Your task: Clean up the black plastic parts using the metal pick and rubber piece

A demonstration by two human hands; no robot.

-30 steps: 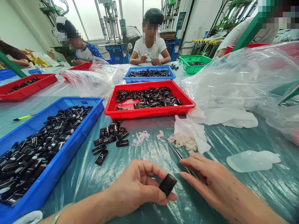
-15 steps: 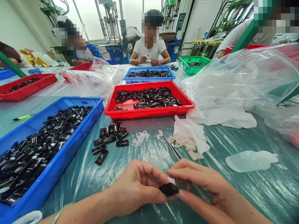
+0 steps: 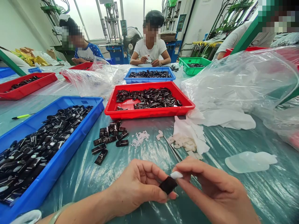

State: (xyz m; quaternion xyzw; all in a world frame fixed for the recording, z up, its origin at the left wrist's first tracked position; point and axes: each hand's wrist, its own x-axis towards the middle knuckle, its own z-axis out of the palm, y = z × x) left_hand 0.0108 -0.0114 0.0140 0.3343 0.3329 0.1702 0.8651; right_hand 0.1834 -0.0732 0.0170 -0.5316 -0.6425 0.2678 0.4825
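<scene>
Between the thumb and fingers of my left hand (image 3: 140, 185) is a small black plastic part (image 3: 168, 185), its dark flat face towards me. My right hand (image 3: 210, 186) pinches a small white piece (image 3: 176, 175) between thumb and forefinger, right at the black part's upper edge. Whether the two pieces touch I cannot tell. Just beyond my right fingertips lie metal tweezers (image 3: 172, 147), partly hidden by that hand. Several loose black parts (image 3: 109, 140) lie ahead on the left, beside a small heap of white scraps (image 3: 140, 138).
A blue tray (image 3: 70, 147) of black parts stands at left, a red tray (image 3: 149, 115) of more ahead. Right of centre are a white cloth (image 3: 190, 132), pale rubbery pieces (image 3: 185, 143) and a translucent bottle (image 3: 251, 161). Co-workers (image 3: 150, 46) sit across the table.
My right fingers have closed into a pinch on the white piece, which now shows at the black part's upper edge. The black part has turned to show more of its flat face.
</scene>
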